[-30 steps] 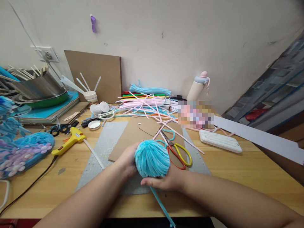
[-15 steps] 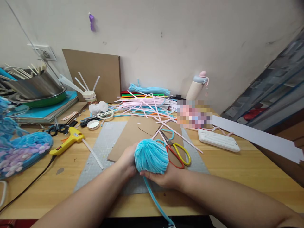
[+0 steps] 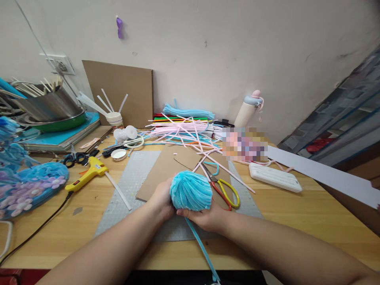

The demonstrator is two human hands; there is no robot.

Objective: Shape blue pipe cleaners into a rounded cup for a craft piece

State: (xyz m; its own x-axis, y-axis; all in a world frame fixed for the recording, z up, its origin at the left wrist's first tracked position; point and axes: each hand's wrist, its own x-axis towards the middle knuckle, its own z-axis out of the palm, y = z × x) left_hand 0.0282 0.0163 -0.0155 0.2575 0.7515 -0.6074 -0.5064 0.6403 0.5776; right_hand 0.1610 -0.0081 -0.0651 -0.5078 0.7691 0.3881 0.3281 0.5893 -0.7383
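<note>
A rounded bundle of fuzzy blue pipe cleaners (image 3: pixel 191 190) is held between my two hands above the grey cutting mat (image 3: pixel 114 209). My left hand (image 3: pixel 164 200) grips its left side, with the fingertips hidden behind it. From the lower right my right hand (image 3: pixel 204 215) holds it, thumb along the bottom edge. A blue strand (image 3: pixel 202 247) trails from under the bundle to the table's front edge. Just right of the bundle lie scissors (image 3: pixel 228 194) with one yellow and one red-orange handle, on a piece of cardboard (image 3: pixel 157 174).
A yellow glue gun (image 3: pixel 87 174) lies left with its cord running forward. Pink and coloured pipe cleaners (image 3: pixel 184 128) are heaped at the back. A white case (image 3: pixel 274 177) and a bottle (image 3: pixel 247 109) stand right. Flower-decorated blue work (image 3: pixel 32 192) sits far left.
The bundle has tilted slightly in my hands, and the trailing strand hangs straighter and further right. The whole view has shifted a little. Both hands keep their hold.
</note>
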